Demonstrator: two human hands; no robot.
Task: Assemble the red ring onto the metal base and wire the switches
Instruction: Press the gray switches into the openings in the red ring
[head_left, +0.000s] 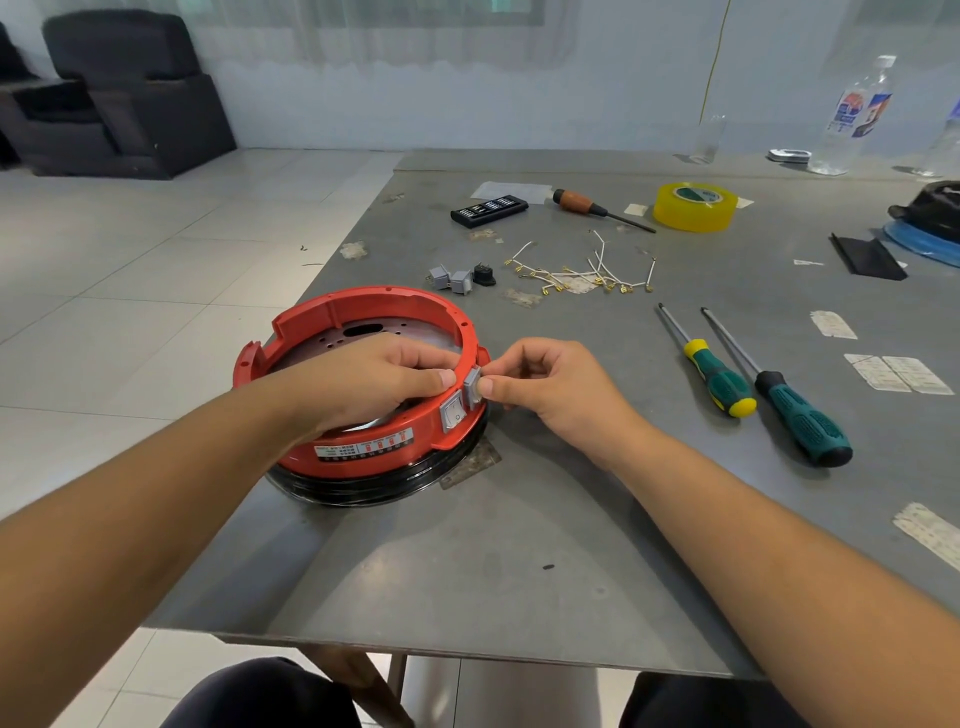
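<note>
The red ring (332, 312) sits on the metal base (363, 488), whose black edge shows below it, near the table's left side. One grey switch (452, 410) is seated in the ring's front wall. A second grey switch (471, 385) sits partly in the opening beside it. My left hand (374, 374) grips the ring's rim from inside, thumb on the outer wall. My right hand (545, 384) pinches the second switch with thumb and forefinger. Two loose grey switches (451, 278) and a black socket (484, 274) lie behind the ring, with several white wires (587, 270) to their right.
Two green-handled screwdrivers (769, 395) lie right of my right hand. Further back are a wooden-handled screwdriver (597, 208), a black bit case (488, 209), yellow tape (695, 206) and a plastic bottle (852, 119). A black and blue object (930, 218) sits at the far right. The table's left edge (332, 244) runs close behind the ring.
</note>
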